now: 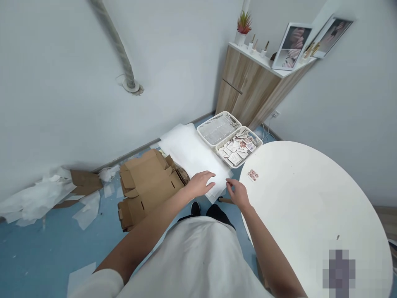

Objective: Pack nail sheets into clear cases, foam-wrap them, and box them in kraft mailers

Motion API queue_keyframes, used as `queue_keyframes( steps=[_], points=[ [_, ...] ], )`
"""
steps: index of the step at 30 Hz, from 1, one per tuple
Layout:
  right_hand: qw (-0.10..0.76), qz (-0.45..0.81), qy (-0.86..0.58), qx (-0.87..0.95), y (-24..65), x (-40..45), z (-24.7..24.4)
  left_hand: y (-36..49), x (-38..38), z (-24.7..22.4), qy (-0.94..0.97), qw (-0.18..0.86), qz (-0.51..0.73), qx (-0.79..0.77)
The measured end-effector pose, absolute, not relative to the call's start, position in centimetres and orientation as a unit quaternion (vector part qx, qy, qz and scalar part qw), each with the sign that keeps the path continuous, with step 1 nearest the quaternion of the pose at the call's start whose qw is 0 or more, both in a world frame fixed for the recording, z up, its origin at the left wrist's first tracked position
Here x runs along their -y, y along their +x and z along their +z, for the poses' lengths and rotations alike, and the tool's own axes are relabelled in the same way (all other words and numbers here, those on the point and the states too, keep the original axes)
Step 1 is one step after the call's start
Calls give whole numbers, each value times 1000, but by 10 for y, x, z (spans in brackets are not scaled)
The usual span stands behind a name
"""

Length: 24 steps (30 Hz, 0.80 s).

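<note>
My left hand [201, 184] is held out in front of my body with its thumb and fingers apart, holding nothing. Behind it in the view lies a stack of thin white sheets [190, 151]; whether the hand touches them I cannot tell. To the right, near the table's edge, my right hand [238, 192] has its fingers curved, with a gap between thumb and forefinger and nothing seen in it. A small card with reddish-brown nail-shaped pieces [252, 175] lies on the round white table [297, 198], close to that hand.
A white basket [217, 142] full of small cards [237, 150] stands beside another basket [203, 131] with clear plastic pieces. Flattened cardboard boxes [149, 182] lie left of the sheets. Crumpled white wrapping [40, 192] is by the wall. A wooden cabinet [245, 78] fills the corner.
</note>
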State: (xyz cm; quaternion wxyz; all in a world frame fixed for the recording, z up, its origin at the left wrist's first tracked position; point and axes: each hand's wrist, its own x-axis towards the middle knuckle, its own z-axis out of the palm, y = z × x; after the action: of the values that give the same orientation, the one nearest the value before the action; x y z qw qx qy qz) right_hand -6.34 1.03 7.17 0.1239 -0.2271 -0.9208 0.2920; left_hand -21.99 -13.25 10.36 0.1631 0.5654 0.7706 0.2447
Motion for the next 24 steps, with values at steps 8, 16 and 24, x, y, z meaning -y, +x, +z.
queue_keyframes(
  steps=[8, 16, 24],
  points=[
    [81, 274, -235, 929, -96, -51, 98, -261, 99, 114, 587, 209, 199, -757],
    [77, 224, -241, 941, -158, -133, 82, -308, 41, 109, 557, 252, 175, -772],
    [53, 201, -291, 934, -235, -212, 53, -371, -62, 81, 507, 274, 190, -795]
  ],
)
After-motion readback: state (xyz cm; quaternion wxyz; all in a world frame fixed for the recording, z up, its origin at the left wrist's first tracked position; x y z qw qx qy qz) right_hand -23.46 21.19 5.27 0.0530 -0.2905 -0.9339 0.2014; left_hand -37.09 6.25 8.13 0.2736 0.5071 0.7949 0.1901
